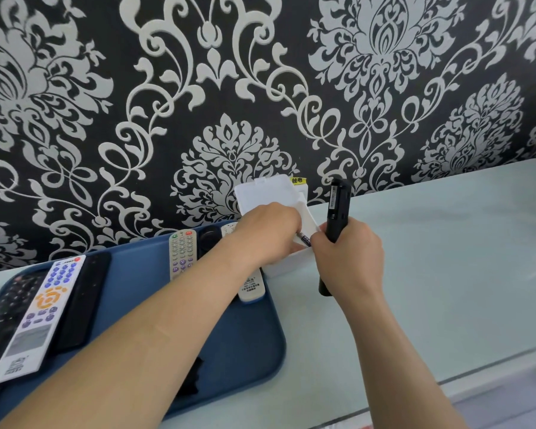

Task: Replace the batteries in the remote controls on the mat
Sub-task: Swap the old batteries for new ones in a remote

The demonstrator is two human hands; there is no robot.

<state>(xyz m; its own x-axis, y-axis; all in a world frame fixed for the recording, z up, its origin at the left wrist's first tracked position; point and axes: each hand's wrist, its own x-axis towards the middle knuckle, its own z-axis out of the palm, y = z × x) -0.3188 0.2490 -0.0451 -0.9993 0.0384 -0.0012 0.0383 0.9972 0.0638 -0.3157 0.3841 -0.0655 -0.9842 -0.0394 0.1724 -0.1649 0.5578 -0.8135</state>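
Overhead, head view: right hand [347, 258] fisted around a slim black remote control [334, 218], held upright over the pale table [446, 258]. Left hand [270, 236] reaches into the open white plastic box [279, 199], fingers curled, a battery [304, 239] at the fingertips; grip unclear. Other remotes lie on the blue mat [245, 335].

Home interior, ornate black-and-white damask wallpaper [260, 88], pale glass-topped desk [446, 258] against it, household TV remotes [44, 305] on blue mat [245, 335]
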